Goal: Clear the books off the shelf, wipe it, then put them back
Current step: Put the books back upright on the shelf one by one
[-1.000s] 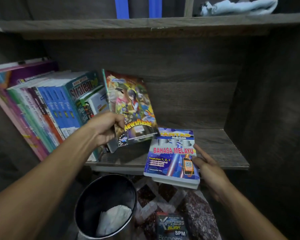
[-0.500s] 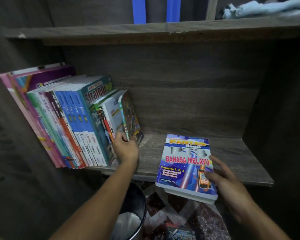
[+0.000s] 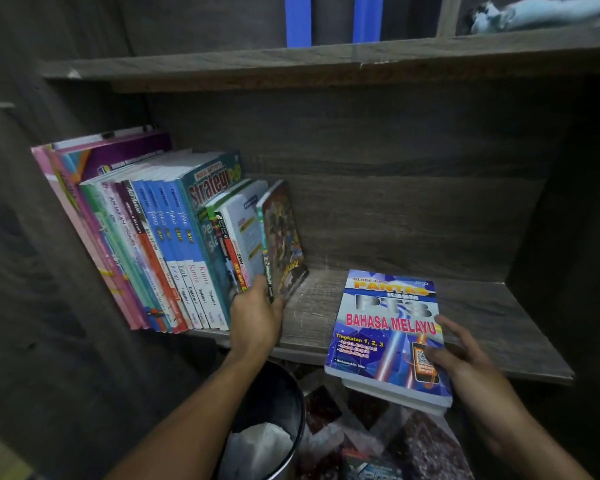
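A row of upright books (image 3: pixel 160 244) leans against the left wall of the wooden shelf (image 3: pixel 482 317). The rightmost one is a colourful comic book (image 3: pixel 284 244), standing on edge. My left hand (image 3: pixel 255 315) grips its lower spine end against the row. My right hand (image 3: pixel 461 351) holds a blue "Bahasa Melayu" book (image 3: pixel 385 334) by its right edge; the book lies flat, its far part on the shelf and its near part past the front edge. A second thinner book shows just under it.
A metal bin (image 3: pixel 278 403) with white paper inside stands below the shelf edge. Another book (image 3: pixel 371 469) lies on the patterned floor. A light cloth (image 3: pixel 541 12) lies on the upper shelf at the top right. Dark side walls close the shelf.
My left hand has swung the comic book from cover-forward to upright against the row. The blue book in my right hand has moved further onto the shelf.
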